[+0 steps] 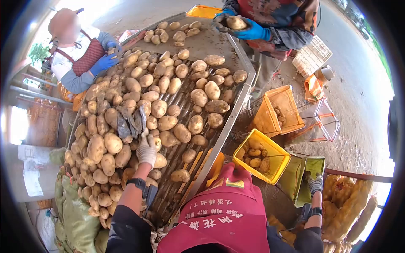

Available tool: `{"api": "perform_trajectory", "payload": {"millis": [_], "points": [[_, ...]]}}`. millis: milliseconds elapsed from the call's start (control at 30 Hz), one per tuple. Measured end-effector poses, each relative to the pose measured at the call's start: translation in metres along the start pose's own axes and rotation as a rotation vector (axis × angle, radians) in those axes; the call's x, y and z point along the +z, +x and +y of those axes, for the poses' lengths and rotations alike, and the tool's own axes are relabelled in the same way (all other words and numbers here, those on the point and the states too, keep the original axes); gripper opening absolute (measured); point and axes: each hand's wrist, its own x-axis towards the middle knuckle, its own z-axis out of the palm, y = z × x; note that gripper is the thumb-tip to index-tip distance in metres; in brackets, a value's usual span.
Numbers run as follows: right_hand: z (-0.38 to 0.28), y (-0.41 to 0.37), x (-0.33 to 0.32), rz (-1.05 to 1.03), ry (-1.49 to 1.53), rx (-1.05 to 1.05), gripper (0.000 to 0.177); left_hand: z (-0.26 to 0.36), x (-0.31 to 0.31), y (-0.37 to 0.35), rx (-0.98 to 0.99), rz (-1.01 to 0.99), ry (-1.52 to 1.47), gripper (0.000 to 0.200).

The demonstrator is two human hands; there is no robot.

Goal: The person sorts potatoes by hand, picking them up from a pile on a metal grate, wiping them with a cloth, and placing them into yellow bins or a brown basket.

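Observation:
My left hand, in a pale glove, reaches over the potatoes heaped on a slatted sorting table. Its fingers are closed at the lower end of a dark, crumpled rag lying among them. To the right, my gloved right hand is low over a yellow-green crate. A dark, potato-like lump is at its fingertips, inside the crate's opening; the fingers seem curled on it. A yellow crate with several potatoes in it stands between my body and that crate.
Across the table, one person in blue gloves works at the left. Another person's blue-gloved hands hold a potato at the far end. A metal rail edges the table. Orange crates and filled mesh sacks stand at the right.

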Motion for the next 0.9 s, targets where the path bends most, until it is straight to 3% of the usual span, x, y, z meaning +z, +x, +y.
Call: {"api": "perform_trajectory", "payload": {"millis": [100,167,233,300,367,433,500,567,667,733,767,833,900], "points": [[0.003,-0.019,0.038,-0.196,-0.920,-0.787,0.032,-0.003,0.012,0.005,0.001,-0.054,0.077,0.069],[-0.032,-0.065,0.120,-0.286,-1.027,-0.904,0.037,0.019,0.023,-0.010,-0.060,-0.141,-0.297,0.074],[-0.083,-0.158,0.214,-0.475,-0.912,-1.112,0.040,0.055,0.008,-0.036,-0.135,-0.459,-0.631,0.069],[-0.109,-0.220,0.278,-0.604,-0.859,-1.150,0.042,0.071,-0.015,-0.039,0.253,-0.388,-0.283,0.060],[-0.119,-0.260,0.325,-0.821,-0.742,-1.327,0.041,0.073,-0.040,-0.032,0.523,-0.035,-0.032,0.054],[-0.116,-0.301,0.362,-0.994,-0.712,-1.453,0.041,0.072,-0.078,-0.032,0.473,0.086,0.258,0.055],[-0.073,-0.322,0.398,-1.261,-0.522,-0.880,0.044,0.051,-0.106,-0.036,0.462,0.181,0.423,0.060],[-0.072,-0.373,0.420,-1.352,-0.714,-1.440,0.050,0.034,-0.124,-0.055,0.396,0.220,0.479,0.064],[-0.064,-0.439,0.459,-1.505,-0.789,-1.479,0.066,-0.010,-0.120,-0.091,0.398,0.253,0.511,0.063],[-0.061,-0.476,0.492,-1.514,-0.834,-1.549,0.082,-0.025,-0.119,-0.110,0.409,-0.033,0.701,0.065],[-0.060,-0.493,0.510,-1.534,-0.858,-1.549,0.088,-0.033,-0.119,-0.111,0.407,-0.027,0.702,0.065],[-0.055,-0.521,0.545,-1.384,-0.961,-1.732,0.093,-0.050,-0.120,-0.105,0.425,-0.077,0.689,0.067],[-0.065,-0.546,0.570,-1.361,-1.121,-1.789,0.086,-0.056,-0.125,-0.096,0.422,-0.066,0.661,0.066]]}}
